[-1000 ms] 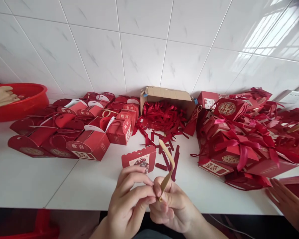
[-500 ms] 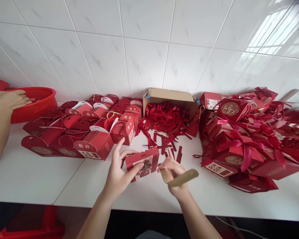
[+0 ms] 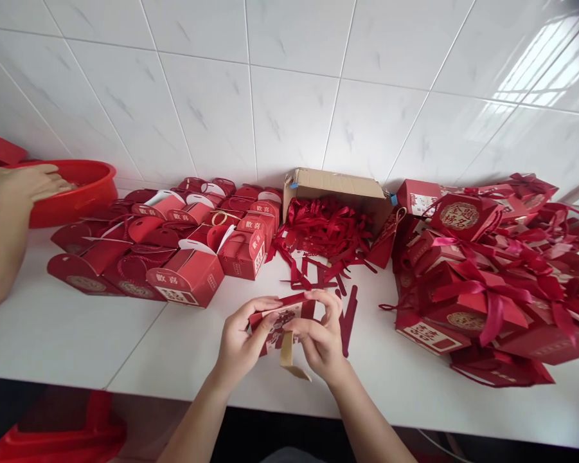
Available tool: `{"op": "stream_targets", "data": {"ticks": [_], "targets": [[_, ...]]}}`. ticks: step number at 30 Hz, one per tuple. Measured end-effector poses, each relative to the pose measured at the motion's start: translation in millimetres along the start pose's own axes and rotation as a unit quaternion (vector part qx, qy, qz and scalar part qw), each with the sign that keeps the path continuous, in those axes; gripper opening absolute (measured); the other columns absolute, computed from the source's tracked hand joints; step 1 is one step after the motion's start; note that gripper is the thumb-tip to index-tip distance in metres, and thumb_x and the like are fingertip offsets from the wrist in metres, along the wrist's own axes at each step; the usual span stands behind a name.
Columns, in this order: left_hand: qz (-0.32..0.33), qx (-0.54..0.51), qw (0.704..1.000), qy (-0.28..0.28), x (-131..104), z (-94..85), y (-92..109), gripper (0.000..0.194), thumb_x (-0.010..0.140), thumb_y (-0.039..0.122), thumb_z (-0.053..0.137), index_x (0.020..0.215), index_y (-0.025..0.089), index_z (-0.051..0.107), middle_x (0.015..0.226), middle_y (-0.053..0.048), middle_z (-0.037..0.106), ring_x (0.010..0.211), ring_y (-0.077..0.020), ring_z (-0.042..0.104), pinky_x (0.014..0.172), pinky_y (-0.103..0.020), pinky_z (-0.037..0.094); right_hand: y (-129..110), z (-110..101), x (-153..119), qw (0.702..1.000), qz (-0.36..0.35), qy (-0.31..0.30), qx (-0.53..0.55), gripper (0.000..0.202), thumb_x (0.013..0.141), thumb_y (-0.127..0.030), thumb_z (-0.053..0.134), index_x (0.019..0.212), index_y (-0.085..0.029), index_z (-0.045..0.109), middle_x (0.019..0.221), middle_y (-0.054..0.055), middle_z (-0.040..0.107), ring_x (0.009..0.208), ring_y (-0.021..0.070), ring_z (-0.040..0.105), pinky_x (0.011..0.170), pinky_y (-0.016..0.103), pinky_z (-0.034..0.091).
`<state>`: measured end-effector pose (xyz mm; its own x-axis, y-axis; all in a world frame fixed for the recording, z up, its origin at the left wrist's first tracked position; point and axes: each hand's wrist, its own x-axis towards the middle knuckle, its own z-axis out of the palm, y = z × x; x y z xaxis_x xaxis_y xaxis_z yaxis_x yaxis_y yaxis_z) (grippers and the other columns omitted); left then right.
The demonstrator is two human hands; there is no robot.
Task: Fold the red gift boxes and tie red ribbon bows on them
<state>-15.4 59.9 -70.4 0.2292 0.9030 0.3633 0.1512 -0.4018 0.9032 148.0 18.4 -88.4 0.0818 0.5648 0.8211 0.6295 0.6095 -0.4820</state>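
Note:
My left hand [image 3: 241,337] is closed around the left side of a small red gift box [image 3: 284,316] with a printed front, its thumb pressed on that face. At the box's right side is my right hand [image 3: 324,337], fingers bent against its top edge and front. A folded gold-coloured strap [image 3: 288,355] hangs from the right hand's fingers, in front of the box. Where the strap's upper end meets the box is hidden by the fingers. Dark red straps [image 3: 349,318] lie on the table just beyond my right hand.
Several red gift boxes [image 3: 187,273] stand in rows at the left. A cardboard box [image 3: 337,182] with a heap of red straps lies against the tiled wall. Ribbon-tied boxes [image 3: 482,302] are piled at the right. Another person's hand [image 3: 29,183] reaches over a red basin [image 3: 77,206].
My right hand has moved left and up against the box, bringing the gold strap to its front. The box now tilts differently between both hands. The view has shifted slightly.

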Motion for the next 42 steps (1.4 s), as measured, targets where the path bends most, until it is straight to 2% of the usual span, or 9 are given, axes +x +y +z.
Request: {"op": "stream_targets", "data": {"ticks": [3, 7, 17, 26, 31, 34, 36, 39, 42], "targets": [[-0.025, -0.013, 1.000, -0.004, -6, 4.5, -2, 0.021, 0.089, 0.037, 0.061, 0.090, 0.018, 0.069, 0.091, -0.008, 0.076, 0.087, -0.0229, 0.073, 0.079, -0.032, 0.058, -1, 4, 0, 1.000, -0.004, -0.013, -0.024, 0.028, 0.089, -0.013, 0.052, 0.093, -0.033, 0.071, 0.137, 0.005, 0.040, 0.126, 0.0310, 0.038, 0.104, 0.056, 0.032], [-0.024, 0.005, 1.000, 0.011, -11, 8.2, -3, 0.020, 0.089, 0.037, 0.060, 0.086, 0.018, 0.066, 0.081, -0.004, 0.074, 0.075, -0.0192, 0.071, 0.067, -0.026, 0.056, -1, 5, -2, 0.999, 0.004, -0.026, -0.043, 0.025, 0.089, -0.013, 0.051, 0.093, -0.030, 0.069, 0.138, 0.006, 0.041, 0.129, 0.0317, 0.037, 0.107, 0.057, 0.031], [0.002, 0.004, 1.000, 0.016, -10, 10.4, -6, 0.015, 0.091, 0.032, 0.059, 0.087, 0.019, 0.065, 0.083, -0.002, 0.073, 0.079, -0.0159, 0.070, 0.070, -0.022, 0.054, -4, 9, -6, 0.999, 0.000, -0.013, -0.039, 0.025, 0.091, -0.008, 0.047, 0.091, -0.023, 0.067, 0.134, 0.009, 0.045, 0.126, 0.0298, 0.039, 0.103, 0.055, 0.035], [0.025, -0.027, 0.999, 0.000, -16, 11.8, -5, 0.011, 0.092, 0.026, 0.058, 0.091, 0.020, 0.067, 0.087, -0.003, 0.073, 0.084, -0.0170, 0.071, 0.075, -0.024, 0.056, -2, 12, -5, 0.999, -0.026, 0.033, -0.030, 0.024, 0.092, -0.008, 0.048, 0.097, -0.025, 0.064, 0.130, 0.009, 0.049, 0.125, 0.0289, 0.044, 0.101, 0.055, 0.040], [0.092, -0.080, 0.992, -0.023, -25, 9.0, -10, 0.011, 0.092, 0.018, 0.054, 0.097, 0.019, 0.064, 0.093, -0.006, 0.071, 0.086, -0.0185, 0.070, 0.073, -0.028, 0.057, 3, 16, -12, 0.994, 0.012, 0.068, 0.088, 0.034, 0.094, -0.027, 0.058, 0.126, -0.021, 0.048, 0.110, 0.013, 0.060, 0.103, 0.0251, 0.062, 0.081, 0.044, 0.057], [0.142, -0.076, 0.984, -0.078, -27, -0.2, -5, 0.021, 0.088, 0.014, 0.057, 0.107, 0.019, 0.060, 0.100, -0.009, 0.068, 0.096, -0.0224, 0.067, 0.082, -0.034, 0.056, 3, 14, -15, 0.987, 0.043, 0.044, 0.148, 0.021, 0.094, -0.033, 0.060, 0.109, -0.021, 0.053, 0.084, 0.005, 0.062, 0.074, 0.0178, 0.064, 0.059, 0.030, 0.057], [0.166, -0.049, 0.980, -0.095, -27, -6.4, 5, 0.028, 0.084, 0.013, 0.061, 0.111, 0.019, 0.059, 0.103, -0.010, 0.066, 0.103, -0.0249, 0.064, 0.089, -0.039, 0.054, 1, 11, -14, 0.988, 0.025, 0.048, 0.146, 0.014, 0.094, -0.031, 0.061, 0.100, -0.021, 0.052, 0.078, 0.002, 0.058, 0.067, 0.0157, 0.061, 0.055, 0.028, 0.055], [0.171, -0.036, 0.984, -0.020, -24, -10.6, 26, 0.035, 0.083, 0.008, 0.062, 0.115, 0.023, 0.057, 0.099, -0.006, 0.067, 0.100, -0.0212, 0.065, 0.090, -0.036, 0.053, -4, 4, -9, 0.993, -0.014, 0.040, 0.109, 0.015, 0.093, -0.031, 0.061, 0.099, -0.022, 0.051, 0.076, 0.002, 0.057, 0.064, 0.0155, 0.060, 0.053, 0.028, 0.054], [0.151, -0.083, 0.982, 0.082, -21, -10.4, 44, 0.068, 0.082, 0.002, 0.063, 0.136, 0.032, 0.036, 0.083, 0.003, 0.068, 0.078, -0.0139, 0.067, 0.078, -0.028, 0.057, -10, -3, -3, 0.994, -0.033, 0.025, 0.103, 0.015, 0.093, -0.032, 0.061, 0.099, -0.023, 0.050, 0.075, 0.002, 0.058, 0.063, 0.0156, 0.060, 0.053, 0.029, 0.055]]}}
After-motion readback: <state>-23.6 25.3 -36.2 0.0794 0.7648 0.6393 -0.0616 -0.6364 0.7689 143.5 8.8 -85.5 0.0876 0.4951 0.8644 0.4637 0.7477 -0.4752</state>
